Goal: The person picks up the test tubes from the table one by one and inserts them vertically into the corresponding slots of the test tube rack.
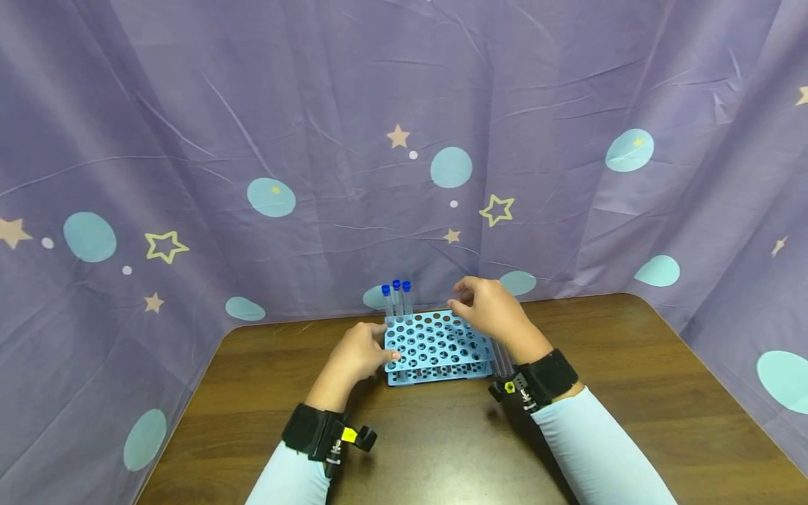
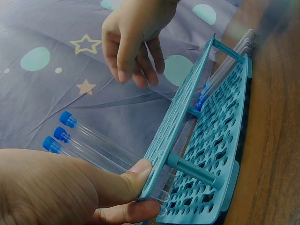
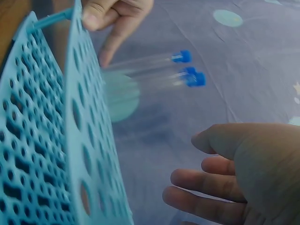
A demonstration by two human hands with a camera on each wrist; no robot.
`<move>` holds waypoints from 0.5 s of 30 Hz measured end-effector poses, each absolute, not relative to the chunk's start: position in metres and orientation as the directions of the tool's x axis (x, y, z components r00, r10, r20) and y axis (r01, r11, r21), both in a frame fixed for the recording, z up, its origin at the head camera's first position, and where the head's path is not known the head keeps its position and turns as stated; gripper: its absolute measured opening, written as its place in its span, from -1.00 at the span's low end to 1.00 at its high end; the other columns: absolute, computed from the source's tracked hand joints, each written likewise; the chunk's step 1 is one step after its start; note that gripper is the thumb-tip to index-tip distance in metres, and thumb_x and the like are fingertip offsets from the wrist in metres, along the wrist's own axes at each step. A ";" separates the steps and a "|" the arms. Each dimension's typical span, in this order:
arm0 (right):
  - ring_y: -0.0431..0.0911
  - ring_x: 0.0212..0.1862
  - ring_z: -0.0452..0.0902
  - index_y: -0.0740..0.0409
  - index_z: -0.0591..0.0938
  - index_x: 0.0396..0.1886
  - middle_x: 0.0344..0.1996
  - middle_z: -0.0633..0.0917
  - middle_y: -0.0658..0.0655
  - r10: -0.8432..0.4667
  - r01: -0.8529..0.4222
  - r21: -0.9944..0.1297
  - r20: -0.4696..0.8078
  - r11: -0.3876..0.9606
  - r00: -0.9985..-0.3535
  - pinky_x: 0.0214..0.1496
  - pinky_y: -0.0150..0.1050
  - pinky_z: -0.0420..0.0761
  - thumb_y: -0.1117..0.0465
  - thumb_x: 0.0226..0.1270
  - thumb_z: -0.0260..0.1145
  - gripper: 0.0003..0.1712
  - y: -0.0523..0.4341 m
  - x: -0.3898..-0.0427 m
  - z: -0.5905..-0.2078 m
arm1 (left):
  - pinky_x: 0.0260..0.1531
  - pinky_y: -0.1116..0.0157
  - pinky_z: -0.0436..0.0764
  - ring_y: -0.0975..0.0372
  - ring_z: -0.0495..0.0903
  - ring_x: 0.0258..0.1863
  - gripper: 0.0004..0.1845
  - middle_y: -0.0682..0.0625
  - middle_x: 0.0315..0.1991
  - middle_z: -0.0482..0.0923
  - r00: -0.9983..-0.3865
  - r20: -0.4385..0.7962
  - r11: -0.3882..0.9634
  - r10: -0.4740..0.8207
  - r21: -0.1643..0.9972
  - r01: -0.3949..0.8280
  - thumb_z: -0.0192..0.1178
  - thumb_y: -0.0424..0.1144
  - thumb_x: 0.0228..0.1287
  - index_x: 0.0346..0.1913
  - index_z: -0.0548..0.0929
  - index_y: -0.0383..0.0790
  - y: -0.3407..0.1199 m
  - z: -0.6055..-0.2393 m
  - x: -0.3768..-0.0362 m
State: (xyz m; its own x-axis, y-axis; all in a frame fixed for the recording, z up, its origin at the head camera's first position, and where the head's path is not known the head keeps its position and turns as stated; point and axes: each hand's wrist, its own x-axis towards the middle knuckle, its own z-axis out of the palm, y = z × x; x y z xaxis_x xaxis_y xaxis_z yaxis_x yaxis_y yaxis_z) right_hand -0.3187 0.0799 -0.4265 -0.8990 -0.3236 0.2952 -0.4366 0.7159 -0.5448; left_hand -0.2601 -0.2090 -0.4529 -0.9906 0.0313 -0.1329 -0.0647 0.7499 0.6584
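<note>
A light blue test tube rack (image 1: 393, 366) with two perforated tiers stands on the table. My left hand (image 1: 355, 353) grips its left end, thumb on the top tier and fingers at the edge, as the left wrist view (image 2: 61, 185) also shows. Three clear test tubes (image 1: 397, 301) with blue caps (image 2: 61, 134) stand in holes at the rack's far left corner. Over the rack's far right part hovers my right hand (image 1: 495, 308), its fingers loosely bent and holding nothing. In the right wrist view that hand (image 3: 234, 173) is apart from the capped tubes (image 3: 154, 63).
Several more clear tubes (image 1: 502, 361) lie by the rack's right end, partly hidden by the right wrist; blue caps (image 2: 200, 99) show on them. The brown wooden table (image 1: 265, 393) ends at a purple curtain (image 1: 341, 140) with stars and dots close behind the rack.
</note>
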 end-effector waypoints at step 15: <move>0.08 0.01 0.90 0.17 0.81 0.14 -0.05 0.94 0.15 -0.267 -0.356 -0.538 0.240 0.764 -0.934 0.16 0.16 0.82 0.00 0.64 0.47 -0.65 0.127 -0.325 -0.418 | -0.51 0.19 0.67 0.06 0.70 -0.66 -0.15 0.01 -0.63 0.61 -0.992 -0.126 0.753 0.031 0.656 -0.060 0.66 -0.09 0.37 0.63 0.56 -0.28 -0.210 -0.452 -0.259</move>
